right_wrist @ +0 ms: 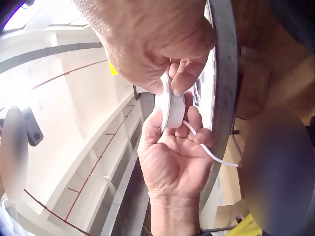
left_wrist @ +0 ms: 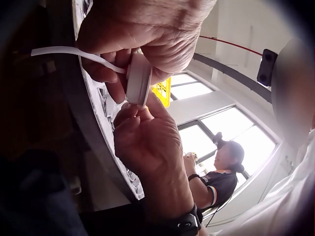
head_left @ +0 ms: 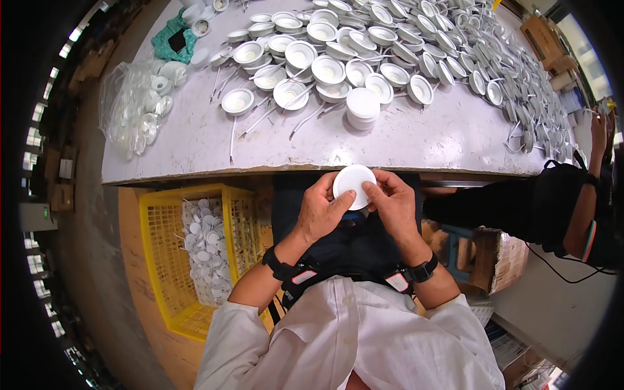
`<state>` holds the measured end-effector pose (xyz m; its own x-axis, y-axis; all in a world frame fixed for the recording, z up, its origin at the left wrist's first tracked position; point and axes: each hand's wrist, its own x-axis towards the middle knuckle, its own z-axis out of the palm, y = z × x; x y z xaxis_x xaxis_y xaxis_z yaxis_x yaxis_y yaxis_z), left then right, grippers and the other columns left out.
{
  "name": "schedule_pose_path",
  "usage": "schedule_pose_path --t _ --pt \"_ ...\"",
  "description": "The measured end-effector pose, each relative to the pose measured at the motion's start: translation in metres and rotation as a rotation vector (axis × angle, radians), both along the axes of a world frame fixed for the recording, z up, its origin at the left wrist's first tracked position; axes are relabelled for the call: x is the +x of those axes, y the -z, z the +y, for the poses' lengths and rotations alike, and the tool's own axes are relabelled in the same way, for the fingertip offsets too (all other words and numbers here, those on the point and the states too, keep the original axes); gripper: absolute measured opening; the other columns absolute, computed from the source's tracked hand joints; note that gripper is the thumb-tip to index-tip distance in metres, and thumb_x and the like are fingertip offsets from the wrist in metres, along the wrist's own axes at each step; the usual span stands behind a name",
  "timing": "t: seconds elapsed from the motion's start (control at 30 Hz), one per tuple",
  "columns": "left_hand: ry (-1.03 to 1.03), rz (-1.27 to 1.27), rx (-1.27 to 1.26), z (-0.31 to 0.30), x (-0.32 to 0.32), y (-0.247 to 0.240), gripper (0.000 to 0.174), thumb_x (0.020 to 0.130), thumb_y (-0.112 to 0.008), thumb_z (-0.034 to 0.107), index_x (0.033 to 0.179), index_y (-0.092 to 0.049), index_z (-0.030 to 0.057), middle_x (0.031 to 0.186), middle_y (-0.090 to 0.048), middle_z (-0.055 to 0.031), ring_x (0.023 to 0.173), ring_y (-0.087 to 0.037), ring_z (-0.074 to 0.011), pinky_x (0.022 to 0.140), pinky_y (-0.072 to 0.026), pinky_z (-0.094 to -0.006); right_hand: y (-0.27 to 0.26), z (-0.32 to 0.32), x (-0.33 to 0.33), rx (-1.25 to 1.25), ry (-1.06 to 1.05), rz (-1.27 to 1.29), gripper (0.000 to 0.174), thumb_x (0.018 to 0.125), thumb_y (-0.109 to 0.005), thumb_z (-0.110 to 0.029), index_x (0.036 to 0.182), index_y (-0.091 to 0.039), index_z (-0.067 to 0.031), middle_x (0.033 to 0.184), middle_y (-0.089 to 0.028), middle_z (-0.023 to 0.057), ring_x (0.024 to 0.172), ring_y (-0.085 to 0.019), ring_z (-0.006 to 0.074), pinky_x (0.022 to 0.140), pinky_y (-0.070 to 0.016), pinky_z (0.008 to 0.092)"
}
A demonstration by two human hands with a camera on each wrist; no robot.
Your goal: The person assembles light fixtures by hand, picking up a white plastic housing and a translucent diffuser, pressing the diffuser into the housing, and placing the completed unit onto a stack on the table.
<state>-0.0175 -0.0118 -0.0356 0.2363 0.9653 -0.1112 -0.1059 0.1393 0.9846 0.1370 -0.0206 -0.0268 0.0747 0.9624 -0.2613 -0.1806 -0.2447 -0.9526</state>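
Note:
A round white lamp piece [head_left: 354, 186] is held between both hands just off the table's front edge, its flat face toward the head camera. The left hand [head_left: 320, 209] grips its left side, thumb on the face; the right hand [head_left: 395, 205] grips the right side, thumb also on the face. In the left wrist view the lamp piece [left_wrist: 139, 80] shows edge-on with a white cable [left_wrist: 74, 50] coming from its back. The right wrist view shows the lamp piece [right_wrist: 172, 105] pinched by both hands, its cable [right_wrist: 209, 151] hanging past the fingers.
Many white lamp pieces [head_left: 301, 55] with cables cover the table's [head_left: 195, 156] far part; a white stack [head_left: 363, 107] stands nearer. Clear plastic bags [head_left: 130, 107] lie at the left. A yellow crate [head_left: 172, 318] holds small white parts below. Another person's arm [head_left: 588, 195] is at the right.

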Motion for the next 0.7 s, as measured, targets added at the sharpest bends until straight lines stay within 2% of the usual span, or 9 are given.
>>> schedule_pose_path --t 0.27,0.37,0.43,0.53,0.7 --pt "0.011 0.041 0.003 0.0016 0.0001 0.0045 0.036 0.081 -0.06 0.012 0.111 -0.052 -0.0057 0.099 -0.061 -0.0097 0.089 -0.056 -0.0121 0.078 -0.0459 -0.0258 0.0077 0.0024 0.0025 -0.078 -0.008 0.16 0.018 0.079 -0.067 -0.01 0.088 -0.052 -0.0037 0.072 -0.055 0.0 0.057 -0.05 0.003 0.044 -0.0417 0.0157" --pt "0.002 0.078 0.045 0.0022 -0.0002 0.0055 0.036 0.081 -0.06 0.014 0.11 -0.052 -0.0057 0.098 -0.061 -0.0099 0.088 -0.056 -0.0125 0.078 -0.0458 -0.0264 0.0096 0.003 0.0018 -0.073 -0.005 0.163 0.017 0.079 -0.066 -0.009 0.087 -0.052 -0.0034 0.071 -0.054 0.0004 0.056 -0.05 0.0034 0.043 -0.0418 0.0155" --pt "-0.005 0.138 0.049 0.0027 0.0012 0.0052 0.041 0.082 -0.061 0.022 0.11 -0.052 -0.0058 0.097 -0.062 -0.0137 0.088 -0.059 -0.0161 0.077 -0.0468 -0.0278 0.0102 0.0032 0.0013 -0.077 -0.002 0.17 0.018 0.079 -0.066 -0.009 0.087 -0.052 -0.0031 0.071 -0.054 0.0006 0.056 -0.05 0.0036 0.042 -0.0421 0.0155" --pt "-0.025 0.149 0.057 0.0031 0.0023 0.0063 0.041 0.083 -0.06 0.026 0.108 -0.053 -0.0054 0.094 -0.063 -0.014 0.086 -0.06 -0.0167 0.075 -0.047 -0.0283 0.0092 0.0039 0.0017 -0.082 0.003 0.174 0.018 0.079 -0.066 -0.008 0.087 -0.051 -0.0028 0.072 -0.054 0.0009 0.056 -0.05 0.0038 0.042 -0.0428 0.0154" --pt "-0.04 0.173 0.019 0.0054 0.0023 0.0067 0.038 0.085 -0.058 0.028 0.105 -0.056 -0.0046 0.091 -0.064 -0.0135 0.083 -0.06 -0.0165 0.073 -0.0471 -0.0283 0.0078 0.0044 0.0007 -0.086 -0.002 0.16 0.017 0.079 -0.066 -0.007 0.087 -0.051 -0.0027 0.072 -0.054 0.0011 0.056 -0.05 0.0039 0.043 -0.0433 0.0154"
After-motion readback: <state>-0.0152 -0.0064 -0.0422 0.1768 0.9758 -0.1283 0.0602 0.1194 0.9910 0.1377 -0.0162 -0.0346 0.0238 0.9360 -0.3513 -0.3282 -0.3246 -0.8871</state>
